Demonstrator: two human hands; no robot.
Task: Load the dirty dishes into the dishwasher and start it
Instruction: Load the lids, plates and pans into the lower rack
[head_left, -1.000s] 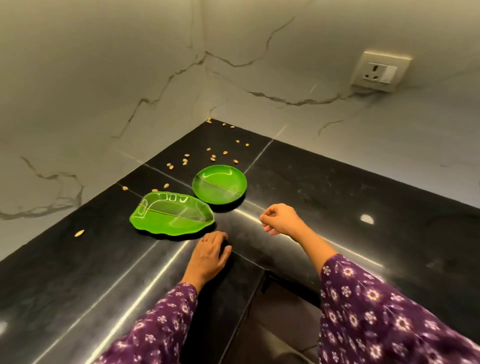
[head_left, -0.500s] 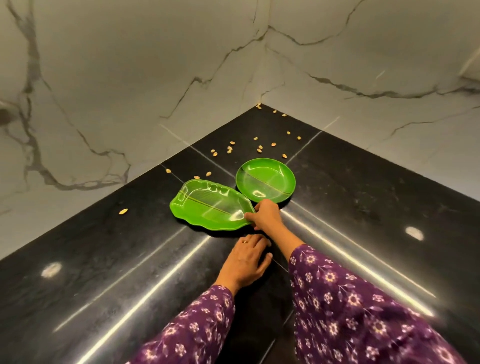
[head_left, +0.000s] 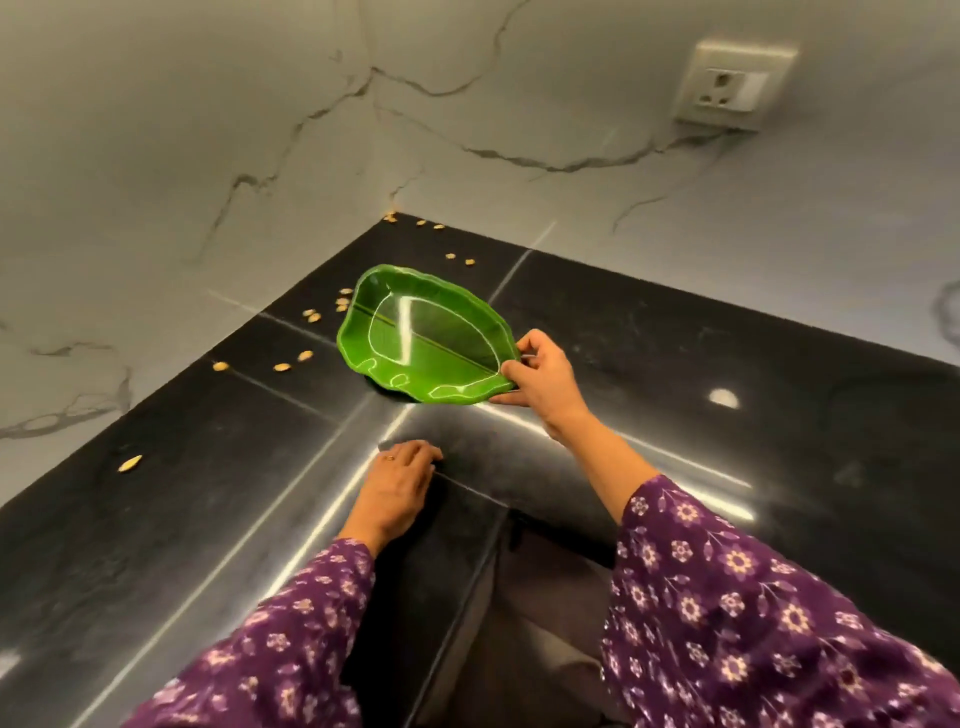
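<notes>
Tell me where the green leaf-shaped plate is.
The green leaf-shaped plate is mid-frame in head view, gripped by the right hand, tilted over the black counter.

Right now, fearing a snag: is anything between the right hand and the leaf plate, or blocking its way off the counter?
Nothing visible. The right hand pinches the leaf plate at its rim; the left hand rests on the counter, to one side. The dishwasher is out of view.

Black glossy desk (head_left: 675, 364) in a corner, pale seeds (head_left: 311, 313) scattered along its far side toward the corner, one seed (head_left: 130, 462) apart at left, grey-veined marble wall (head_left: 208, 130) behind, white socket (head_left: 732, 85) on the right wall, light spot (head_left: 723, 398) on the desk
</notes>
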